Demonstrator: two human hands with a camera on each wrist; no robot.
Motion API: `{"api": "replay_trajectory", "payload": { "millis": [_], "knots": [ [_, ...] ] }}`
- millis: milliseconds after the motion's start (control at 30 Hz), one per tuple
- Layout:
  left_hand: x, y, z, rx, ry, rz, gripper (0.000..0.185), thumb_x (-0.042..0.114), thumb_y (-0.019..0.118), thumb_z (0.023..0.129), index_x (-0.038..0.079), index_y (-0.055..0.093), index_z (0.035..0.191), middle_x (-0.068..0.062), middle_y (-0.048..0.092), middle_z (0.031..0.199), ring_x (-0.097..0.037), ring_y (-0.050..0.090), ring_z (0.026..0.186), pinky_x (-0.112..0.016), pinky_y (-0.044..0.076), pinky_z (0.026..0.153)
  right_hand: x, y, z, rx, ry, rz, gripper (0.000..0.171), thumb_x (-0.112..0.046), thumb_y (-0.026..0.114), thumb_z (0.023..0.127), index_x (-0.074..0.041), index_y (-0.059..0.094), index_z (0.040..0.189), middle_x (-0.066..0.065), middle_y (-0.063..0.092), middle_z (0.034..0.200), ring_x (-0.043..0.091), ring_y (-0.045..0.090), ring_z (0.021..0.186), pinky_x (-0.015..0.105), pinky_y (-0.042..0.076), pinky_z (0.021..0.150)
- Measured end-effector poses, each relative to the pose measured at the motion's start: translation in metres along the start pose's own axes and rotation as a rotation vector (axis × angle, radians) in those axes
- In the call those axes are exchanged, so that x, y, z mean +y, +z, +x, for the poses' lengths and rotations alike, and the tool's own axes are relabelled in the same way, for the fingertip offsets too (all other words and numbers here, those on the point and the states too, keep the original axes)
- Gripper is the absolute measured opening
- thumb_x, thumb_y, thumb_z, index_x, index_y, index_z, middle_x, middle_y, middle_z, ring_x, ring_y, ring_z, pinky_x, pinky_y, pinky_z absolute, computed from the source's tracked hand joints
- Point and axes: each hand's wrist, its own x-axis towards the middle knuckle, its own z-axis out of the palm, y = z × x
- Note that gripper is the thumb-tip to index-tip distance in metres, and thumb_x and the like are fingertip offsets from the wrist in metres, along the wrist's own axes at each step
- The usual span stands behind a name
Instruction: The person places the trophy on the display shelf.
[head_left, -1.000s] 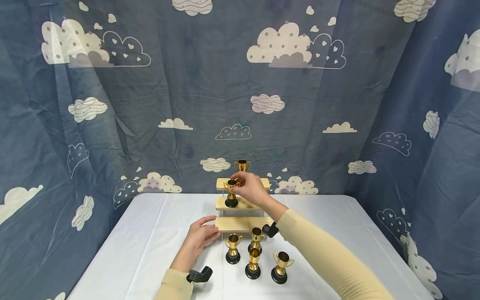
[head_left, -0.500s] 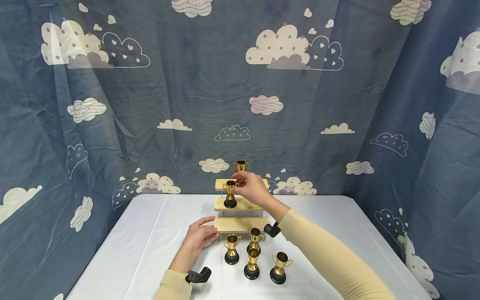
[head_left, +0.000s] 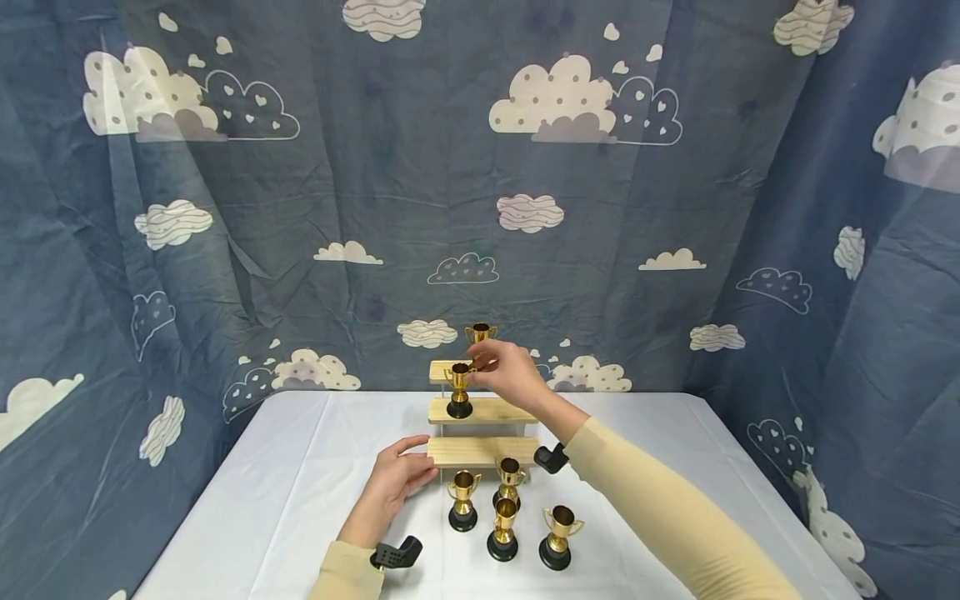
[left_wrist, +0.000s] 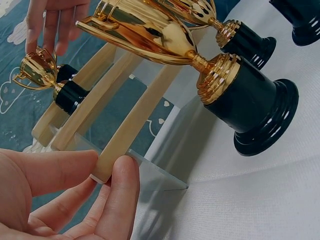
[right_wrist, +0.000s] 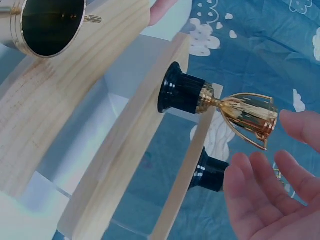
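A small gold two-handled trophy cup on a round black base [head_left: 459,390] is standing upright near the left end of the middle board of a three-tier stand of pale wooden boards with clear side panels [head_left: 483,450]. The right hand [head_left: 512,377] is hovering just beside the cup's rim, its thumb and fingers spreading apart and gripping nothing. The left hand [head_left: 393,477] is pinching the left end of the lowest board between thumb and fingers. A second gold trophy [head_left: 481,331] is standing behind the right hand on the top board, its base partly hidden in the head view. Four more gold trophies with black bases [head_left: 559,533] are standing upright on the white cloth-covered tabletop [head_left: 637,500] in front of the stand. Cream sleeves [head_left: 660,500] are covering both forearms, and each wrist is carrying a small black camera [head_left: 397,552]. A blue-grey curtain printed with pale clouds [head_left: 420,192] is hanging behind and beside the tabletop
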Motion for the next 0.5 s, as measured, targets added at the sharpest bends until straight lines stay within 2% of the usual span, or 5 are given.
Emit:
{"api": "replay_trajectory", "payload": {
  "millis": [333, 500],
  "knots": [
    [0.000, 0.000, -0.002, -0.006, 0.008, 0.015, 0.059, -0.013, 0.066, 0.084, -0.008, 0.050, 0.140, -0.020, 0.065, 0.102, -0.021, 0.070, 0.081, -0.034, 0.063, 0.081, -0.004, -0.013, -0.006, 0.024, -0.009, 0.000, 0.036, -0.022, 0.081, 0.086, -0.021, 0.070, 0.121, 0.009, 0.070, 0.112, 0.020, 0.068, 0.092, 0.036, 0.060, 0.072],
    [0.000, 0.000, -0.003, -0.026, 0.017, 0.014, 0.058, -0.013, 0.065, 0.084, -0.010, 0.049, 0.140, -0.021, 0.065, 0.101, -0.021, 0.070, 0.080, -0.036, 0.063, 0.082, -0.004, -0.020, -0.012, 0.025, 0.010, -0.003, 0.041, -0.022, 0.080, 0.087, -0.015, 0.068, 0.126, 0.009, 0.069, 0.114, 0.020, 0.067, 0.093, 0.036, 0.060, 0.072]
  ]
}}
